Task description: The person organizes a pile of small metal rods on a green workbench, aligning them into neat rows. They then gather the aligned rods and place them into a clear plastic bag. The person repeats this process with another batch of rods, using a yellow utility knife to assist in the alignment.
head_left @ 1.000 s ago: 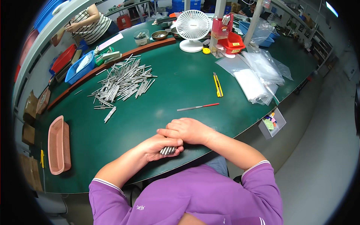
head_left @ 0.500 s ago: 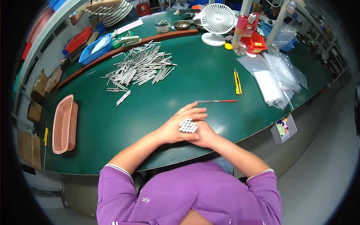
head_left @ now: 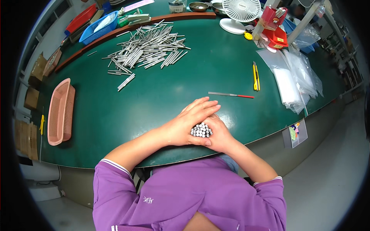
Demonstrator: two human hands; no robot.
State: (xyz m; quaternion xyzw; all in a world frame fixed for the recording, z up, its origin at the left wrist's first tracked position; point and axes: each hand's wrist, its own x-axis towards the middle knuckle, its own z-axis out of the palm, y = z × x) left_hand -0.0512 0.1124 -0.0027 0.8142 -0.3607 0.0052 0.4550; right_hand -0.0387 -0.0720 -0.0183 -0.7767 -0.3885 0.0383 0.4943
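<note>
Here my left hand [head_left: 181, 126] rings the rod bundle [head_left: 201, 130] with thumb and slightly fanned fingers near the table's [head_left: 115, 115] edge, my right hand [head_left: 221, 134] pressed alongside, fingers too hidden to tell, seemingly so nothing slips.

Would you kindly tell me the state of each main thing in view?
Left hand: wrapped around the bundle, thumb below
Right hand: against the bundle; grip partly hidden
Bundle of rods: held together, ends facing up
Pile of rods: loose, heaped
Pink basket: upright, open-topped
Yellow knife: lying flat
File: lying flat
Fan: upright; running or not, unclear
</note>
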